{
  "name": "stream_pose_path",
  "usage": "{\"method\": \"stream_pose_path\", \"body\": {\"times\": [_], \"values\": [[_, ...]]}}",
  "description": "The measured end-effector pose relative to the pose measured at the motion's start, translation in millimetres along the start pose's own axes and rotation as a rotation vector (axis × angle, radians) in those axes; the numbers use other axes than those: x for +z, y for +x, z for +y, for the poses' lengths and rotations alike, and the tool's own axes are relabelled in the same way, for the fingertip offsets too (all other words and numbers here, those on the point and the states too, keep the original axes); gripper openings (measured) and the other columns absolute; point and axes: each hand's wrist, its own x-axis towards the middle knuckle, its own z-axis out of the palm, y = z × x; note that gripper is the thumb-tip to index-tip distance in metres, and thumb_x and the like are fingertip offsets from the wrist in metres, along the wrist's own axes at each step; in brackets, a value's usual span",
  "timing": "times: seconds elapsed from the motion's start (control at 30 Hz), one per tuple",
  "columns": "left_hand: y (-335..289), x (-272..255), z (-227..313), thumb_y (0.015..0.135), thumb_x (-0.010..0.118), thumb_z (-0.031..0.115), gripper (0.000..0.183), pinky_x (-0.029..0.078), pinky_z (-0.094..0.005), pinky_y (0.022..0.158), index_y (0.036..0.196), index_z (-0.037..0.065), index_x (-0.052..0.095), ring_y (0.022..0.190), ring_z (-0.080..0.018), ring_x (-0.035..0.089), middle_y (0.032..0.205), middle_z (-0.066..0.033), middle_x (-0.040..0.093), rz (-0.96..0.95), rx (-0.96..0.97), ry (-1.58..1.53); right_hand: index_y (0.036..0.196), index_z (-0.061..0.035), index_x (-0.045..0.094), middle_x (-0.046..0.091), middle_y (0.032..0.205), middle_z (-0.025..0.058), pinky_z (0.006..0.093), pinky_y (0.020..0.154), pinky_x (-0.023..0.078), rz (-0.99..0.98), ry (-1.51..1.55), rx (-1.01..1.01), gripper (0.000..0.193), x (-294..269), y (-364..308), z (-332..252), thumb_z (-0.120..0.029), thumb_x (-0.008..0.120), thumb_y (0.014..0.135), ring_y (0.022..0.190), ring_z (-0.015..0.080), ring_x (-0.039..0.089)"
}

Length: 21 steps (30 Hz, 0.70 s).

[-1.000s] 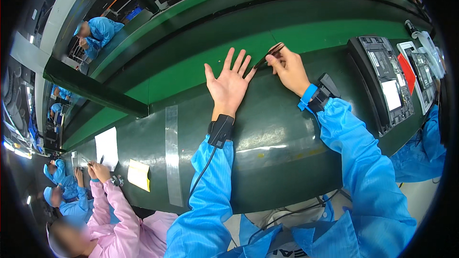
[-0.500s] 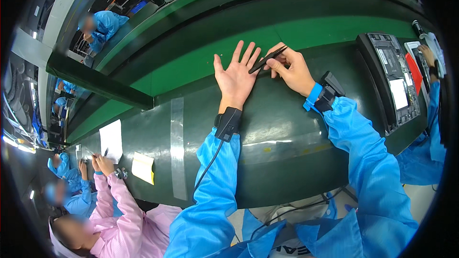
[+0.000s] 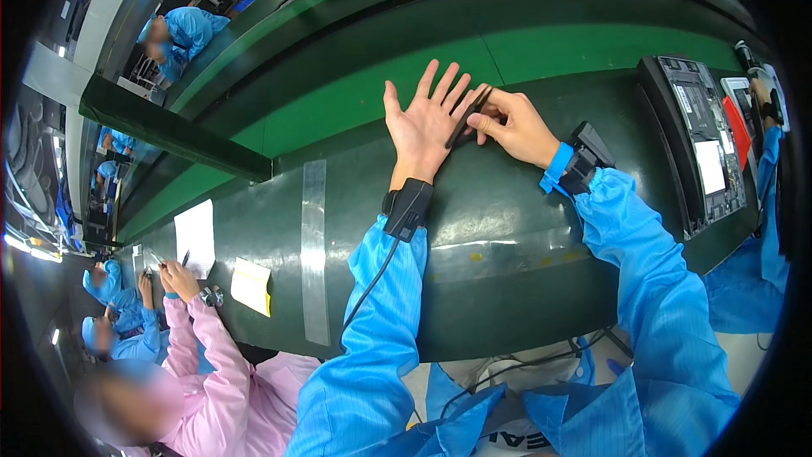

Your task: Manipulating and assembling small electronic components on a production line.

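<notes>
My left hand is held palm up above the dark green bench, its fingers spread, with nothing lying on the palm. Beside it, my right hand pinches a pair of black tweezers. They slant across the outer edge of my left hand, near the little finger; whether they touch the skin I cannot tell. Black devices with straps sit on both my wrists, and a cable runs from the left device along the blue sleeve.
At right lies an opened laptop with its inner parts bare, beside a red piece. A yellow-edged pad, white paper and a clear tape strip lie at left. Co-workers sit on both sides; a dark post rises at far left.
The tweezers have turned steeper in my right hand. My left hand has tilted slightly and shifted a little to the right at the wrist.
</notes>
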Motion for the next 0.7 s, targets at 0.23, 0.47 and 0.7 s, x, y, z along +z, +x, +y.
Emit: {"method": "stream_pose_path", "body": {"times": [0.23,0.47,0.7], "values": [[0,-3,1,0.097,0.030,0.068,0.086,0.029,-0.0501,0.118,0.156,0.005,0.023,0.146,-0.0409,0.029,0.159,-0.0236,0.028,-0.009,-0.003,0.006,0.113,0.0012,0.060,0.070,0.086,0.0060,0.0289,0.058,0.049,0.110,0.093,-0.037,0.024,2,3,1,-0.017,0.063,0.098,0.065,0.0148,0.066],[1,-1,-1,0.097,0.032,0.069,0.088,0.030,-0.0526,0.117,0.156,0.004,0.023,0.144,-0.0408,0.031,0.159,-0.0223,0.029,-0.022,0.022,-0.053,0.109,0.0003,0.063,0.065,0.085,0.0026,0.0251,0.063,0.046,0.102,-0.056,-0.102,0.021,-2,3,4,-0.015,0.067,0.096,0.074,0.0083,0.058],[-2,-2,2,0.099,0.025,0.064,0.081,0.024,-0.0567,0.120,0.155,0.006,0.024,0.146,-0.0395,0.029,0.159,-0.0210,0.030,0.003,0.128,-0.113,0.101,-0.0022,0.073,0.064,0.090,0.0081,0.0328,0.069,0.048,0.109,-0.364,-0.112,0.015,-1,4,11,-0.011,0.071,0.089,0.074,0.0204,0.061]]}}
